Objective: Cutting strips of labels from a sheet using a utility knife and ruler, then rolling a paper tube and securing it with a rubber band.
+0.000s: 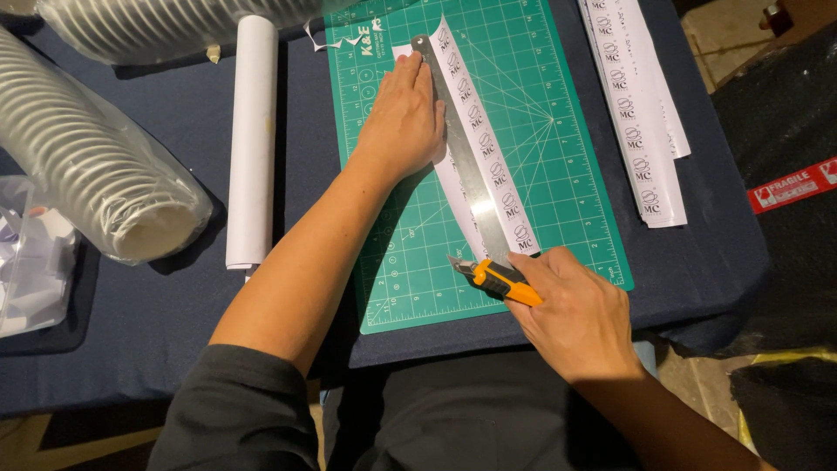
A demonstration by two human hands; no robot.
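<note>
On the green gridded cutting mat (558, 174), the left hand (403, 118) pressed flat on a long steel ruler (466, 166) over a white printed paper strip (488, 161). The right hand (575, 310), at the near end, gripped an orange utility knife (493, 279); steady pressure and a blade tight to the ruler would suit.

The ruler (466, 166) is shiny smooth metal. The cutting mat (540, 157) looks matt green, rubbery plastic; the strip (488, 148) is thin white paper.

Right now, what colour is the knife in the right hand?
Orange and black utility knife, held in the right hand; head view.
</note>
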